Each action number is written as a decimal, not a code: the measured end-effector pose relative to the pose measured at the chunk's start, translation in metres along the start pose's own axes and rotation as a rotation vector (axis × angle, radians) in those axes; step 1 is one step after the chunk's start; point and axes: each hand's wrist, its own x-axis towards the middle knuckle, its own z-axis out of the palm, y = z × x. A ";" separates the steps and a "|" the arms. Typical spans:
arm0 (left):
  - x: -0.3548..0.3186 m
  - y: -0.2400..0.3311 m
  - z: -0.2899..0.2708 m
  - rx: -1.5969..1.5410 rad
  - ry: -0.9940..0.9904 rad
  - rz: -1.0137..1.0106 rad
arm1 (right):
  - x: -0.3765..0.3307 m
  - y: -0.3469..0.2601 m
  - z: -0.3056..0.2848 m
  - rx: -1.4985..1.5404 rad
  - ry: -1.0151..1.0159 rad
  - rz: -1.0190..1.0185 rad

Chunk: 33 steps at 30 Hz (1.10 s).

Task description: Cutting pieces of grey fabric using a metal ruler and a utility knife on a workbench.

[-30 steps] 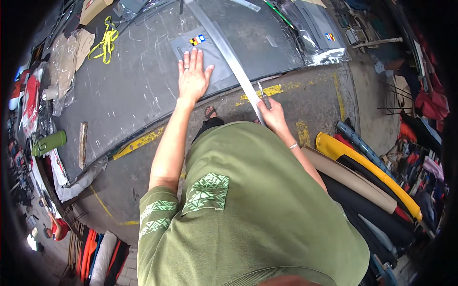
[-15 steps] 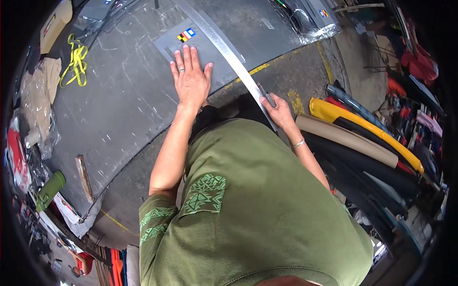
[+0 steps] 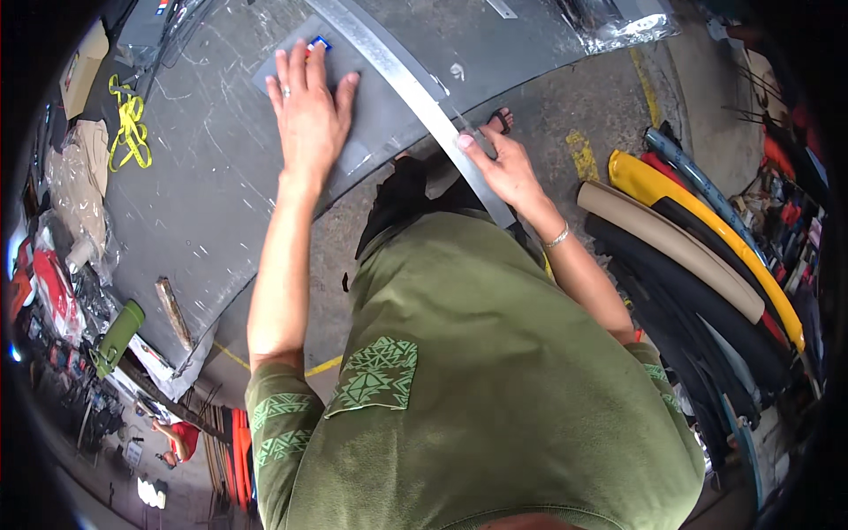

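Note:
My left hand [image 3: 309, 128] lies flat with its fingers spread on a grey sheet [image 3: 380, 115] on the dark table. Its fingertips cover most of a small coloured patch [image 3: 325, 41] on that sheet. A long metal ruler [image 3: 397, 81] runs across the sheet's right side and past the table edge toward my body. Beyond that edge, my right hand [image 3: 508, 168] grips the ruler, thumb on top. A slim grey cutter [image 3: 466, 125] also seems to be in its fingers, but it is blurred and partly hidden.
A yellow strap [image 3: 131, 132], crumpled plastic [image 3: 75, 190] and a wooden stick [image 3: 174, 311] lie along the table's left side. Rolls of material, one yellow [image 3: 707, 225] and one beige [image 3: 667, 247], lie on the right. Clear film [image 3: 618, 35] covers something at the far right.
My left hand has slid forward over the coloured patch, which showed almost fully before. My right hand keeps its hold on the ruler, and the cutter has turned. The whole view has shifted.

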 end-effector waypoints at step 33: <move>0.040 -0.022 0.031 -0.018 -0.001 0.115 | 0.025 -0.005 0.028 0.471 0.039 0.131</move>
